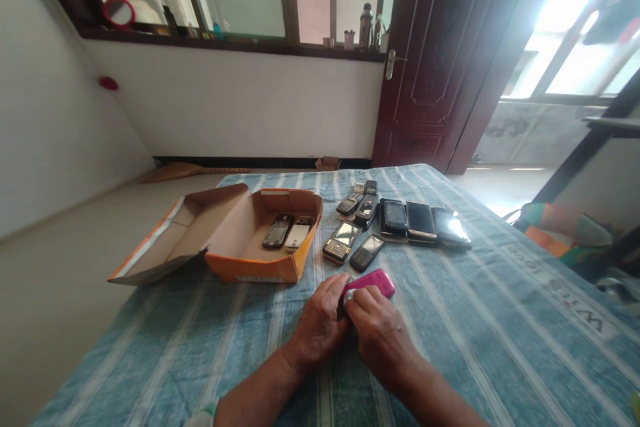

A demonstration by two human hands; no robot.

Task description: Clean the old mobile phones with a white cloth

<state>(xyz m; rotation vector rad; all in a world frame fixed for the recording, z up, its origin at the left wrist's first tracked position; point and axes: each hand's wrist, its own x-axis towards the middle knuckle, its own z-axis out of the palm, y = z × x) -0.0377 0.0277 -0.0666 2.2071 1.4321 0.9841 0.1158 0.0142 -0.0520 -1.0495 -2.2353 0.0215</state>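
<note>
A pink mobile phone is in my left hand, low over the table; the fingers wrap its near end and hide part of it. My right hand is closed, its fingertips pressed on the pink phone's surface. A small pale wad, which looks like cloth or tissue, shows at those fingertips. Just beyond my hands lie a dark keypad phone and a phone with a bright screen. An orange cardboard box, lid folded open to the left, holds a dark phone and a whitish phone.
Several older keypad phones lie beyond the nearer ones. To their right is a row of touchscreen phones, some stacked. A blue striped cloth covers the table. Behind stand a wall with a window ledge and a dark red door.
</note>
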